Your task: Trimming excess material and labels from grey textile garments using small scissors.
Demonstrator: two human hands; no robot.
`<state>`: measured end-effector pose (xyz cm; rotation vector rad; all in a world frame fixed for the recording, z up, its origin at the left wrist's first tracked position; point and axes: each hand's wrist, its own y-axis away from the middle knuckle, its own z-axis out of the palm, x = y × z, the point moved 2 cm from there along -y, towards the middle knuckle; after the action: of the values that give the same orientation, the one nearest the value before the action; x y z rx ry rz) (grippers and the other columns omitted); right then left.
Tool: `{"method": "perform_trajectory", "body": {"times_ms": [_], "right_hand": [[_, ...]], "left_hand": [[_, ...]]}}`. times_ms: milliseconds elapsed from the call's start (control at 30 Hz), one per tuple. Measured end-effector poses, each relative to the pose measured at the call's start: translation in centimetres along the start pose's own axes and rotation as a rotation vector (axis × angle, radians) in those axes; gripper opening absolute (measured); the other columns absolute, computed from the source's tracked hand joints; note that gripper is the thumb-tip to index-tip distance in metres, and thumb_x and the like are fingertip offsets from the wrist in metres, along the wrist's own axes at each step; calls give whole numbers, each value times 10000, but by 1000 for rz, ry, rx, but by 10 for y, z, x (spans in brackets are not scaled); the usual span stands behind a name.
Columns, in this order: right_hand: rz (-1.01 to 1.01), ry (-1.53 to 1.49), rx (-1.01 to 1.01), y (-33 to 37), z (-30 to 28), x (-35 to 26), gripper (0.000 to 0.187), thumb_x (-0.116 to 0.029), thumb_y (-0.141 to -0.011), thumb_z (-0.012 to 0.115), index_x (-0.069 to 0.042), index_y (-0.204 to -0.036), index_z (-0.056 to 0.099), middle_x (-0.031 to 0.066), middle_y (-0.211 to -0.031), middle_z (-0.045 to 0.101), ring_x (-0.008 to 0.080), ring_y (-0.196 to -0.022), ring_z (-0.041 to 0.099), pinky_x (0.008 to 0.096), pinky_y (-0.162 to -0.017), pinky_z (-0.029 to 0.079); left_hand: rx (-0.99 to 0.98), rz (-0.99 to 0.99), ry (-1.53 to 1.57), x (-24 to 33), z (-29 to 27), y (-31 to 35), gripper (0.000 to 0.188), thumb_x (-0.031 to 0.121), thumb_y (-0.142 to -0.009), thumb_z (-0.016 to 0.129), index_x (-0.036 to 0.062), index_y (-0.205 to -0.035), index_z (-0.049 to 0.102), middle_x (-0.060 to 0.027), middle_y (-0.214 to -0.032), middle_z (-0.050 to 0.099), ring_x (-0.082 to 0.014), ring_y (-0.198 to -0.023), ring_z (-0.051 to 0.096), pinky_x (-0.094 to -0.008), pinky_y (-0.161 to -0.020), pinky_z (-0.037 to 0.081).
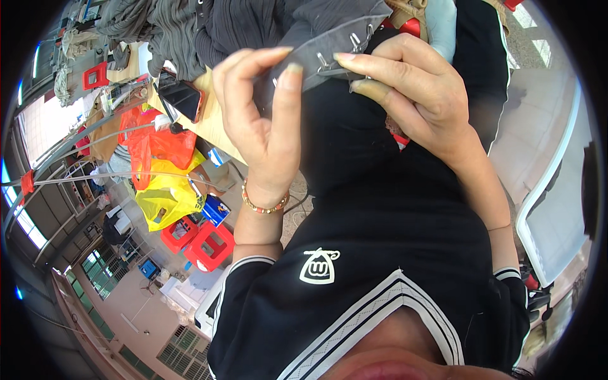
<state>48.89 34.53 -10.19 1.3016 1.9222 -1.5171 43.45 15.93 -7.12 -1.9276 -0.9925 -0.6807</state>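
Note:
Up close in front of me is a see-through grey strip with several small shiny metal pieces, like hooks or pins, along it. My left hand grips its left end between thumb and fingers. At the lower right edge my right hand pinches thumb and index finger together, right beside a metal pin. What exactly lies between those fingertips is too small to make out. Dark grey ribbed garments are heaped behind the strip.
To the left a phone lies on a wooden tabletop. Red and yellow plastic bags hang below it, near red stools. A pale, white-edged panel stands on the right. Metal rails cross the far left.

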Motion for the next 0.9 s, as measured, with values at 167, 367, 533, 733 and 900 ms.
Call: {"method": "perform_trajectory", "body": {"times_ms": [167, 367, 533, 733, 900], "right_hand": [[286, -220, 51, -11, -31, 0, 344, 21, -833, 639, 40, -1177, 625, 52, -985, 605, 96, -848, 545, 223, -745, 437], [199, -279, 318, -31, -39, -24, 329, -33, -830, 647, 63, -1141, 601, 78, -977, 571, 139, -888, 553, 252, -846, 423], [97, -230, 129, -5, -49, 4, 389, 26, -828, 612, 104, -1205, 553, 168, -1202, 563, 196, -1062, 553, 296, -959, 405], [183, -208, -16, -12, -38, 1, 381, -11, -823, 636, 85, -1188, 580, 99, -1027, 548, 148, -917, 504, 252, -844, 386], [272, -294, 64, -12, -29, 2, 373, 0, -789, 707, 31, -1154, 639, 25, -934, 584, 80, -826, 528, 191, -756, 437]], "left_hand": [[22, -128, -13, -4, -21, 14, 182, 87, -830, 709, 25, -976, 620, -39, -916, 514, -128, -816, 467, -240, -753, 393], [-35, -407, 242, -4, -45, 33, 145, -17, -872, 645, 8, -998, 577, 12, -893, 488, -60, -792, 437, -184, -725, 372], [-241, -509, 153, -16, -74, 35, 178, 10, -842, 670, 2, -1005, 599, -12, -925, 533, -83, -822, 488, -211, -747, 398], [-58, -142, 158, -1, -39, 4, 488, 115, -753, 770, 43, -1205, 602, -90, -1139, 596, -170, -913, 552, -274, -772, 444], [-130, -180, 59, -8, -33, -12, 470, 131, -820, 719, 22, -1255, 577, -69, -1085, 607, -131, -867, 535, -241, -751, 438]]}}
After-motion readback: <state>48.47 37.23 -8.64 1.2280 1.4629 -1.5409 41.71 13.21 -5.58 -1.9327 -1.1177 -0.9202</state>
